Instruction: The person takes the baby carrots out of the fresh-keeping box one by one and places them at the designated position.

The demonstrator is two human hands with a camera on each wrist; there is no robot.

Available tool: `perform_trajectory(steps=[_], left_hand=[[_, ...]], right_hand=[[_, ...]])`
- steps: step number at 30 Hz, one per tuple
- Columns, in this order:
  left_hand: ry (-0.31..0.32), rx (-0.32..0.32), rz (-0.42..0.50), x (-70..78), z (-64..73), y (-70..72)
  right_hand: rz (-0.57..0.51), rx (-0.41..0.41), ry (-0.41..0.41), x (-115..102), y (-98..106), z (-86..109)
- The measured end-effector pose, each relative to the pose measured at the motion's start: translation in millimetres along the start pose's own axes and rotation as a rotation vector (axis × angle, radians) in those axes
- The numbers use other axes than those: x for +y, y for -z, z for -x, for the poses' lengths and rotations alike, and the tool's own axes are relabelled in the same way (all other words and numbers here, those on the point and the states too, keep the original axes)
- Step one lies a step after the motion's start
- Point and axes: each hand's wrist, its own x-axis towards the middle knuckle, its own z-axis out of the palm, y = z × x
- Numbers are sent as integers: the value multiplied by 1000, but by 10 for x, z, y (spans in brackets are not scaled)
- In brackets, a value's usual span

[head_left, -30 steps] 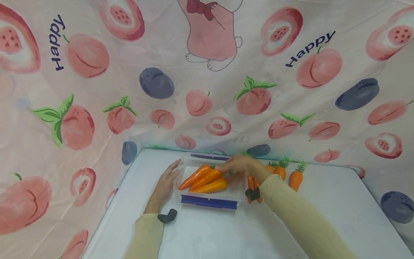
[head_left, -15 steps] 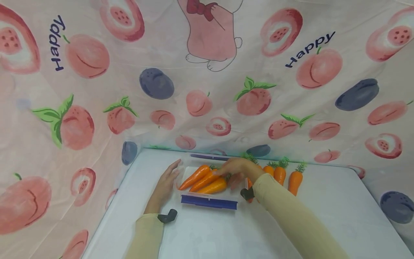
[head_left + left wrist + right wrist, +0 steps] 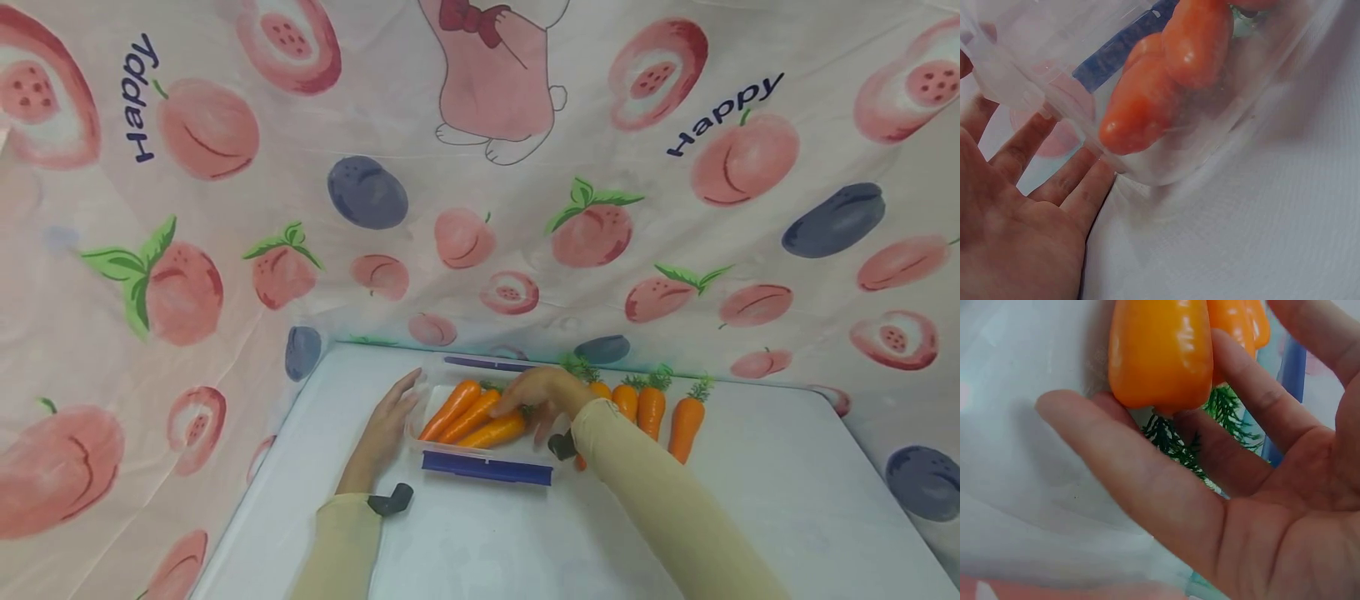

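Both hands are at the clear box (image 3: 528,452), which sits near the back of the desk (image 3: 465,542). From far off, I see my left hand (image 3: 385,421) along the left side of the box. Its fingers are straight and spread out, with tips against the outside wall. It is just touching the box, not gripping it. My right hand (image 3: 543,392) reaches down into the right part of the box. Its fingers are loosely bent around the leafy top of a yellow-orange carrot (image 3: 491,433). The thumb is apart from the carrot, so the hand looks loose to me. I cannot tell if all the other fingertips touch it.

Three carrots lie side by side in the box. They slant, with their pointy ends to the front left. The yellow-orange one is nearest to me, then comes the middle orange carrot (image 3: 469,417), then the left orange carrot (image 3: 452,408). A front blue flap (image 3: 486,468) sticks out from the box, and a back blue flap (image 3: 487,363) runs along its far edge.

Right of the box, more carrots (image 3: 651,410) lie in a row on the desk, with their green leaves toward the back. My right sleeve (image 3: 660,500) hides part of that row. Behind the desk hangs a pale cloth (image 3: 450,187) with pink fruit on it.
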Motion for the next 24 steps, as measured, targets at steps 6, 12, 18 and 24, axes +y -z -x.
perform_trajectory(steps=[6, 12, 18, 24], left_hand=[[-14, -9, 40, -8, -7, 1], [-3, -5, 2, -4, -2, 4], [-13, -7, 33, 7, 1, 7], [-10, -3, 19, 10, -1, 3]], right_hand=[[-36, -22, -13, 17, 20, -46], [15, -46, 6, 45, 37, -60], [33, -40, 29, 61, 51, -72], [54, -30, 70, 44, 49, -54]])
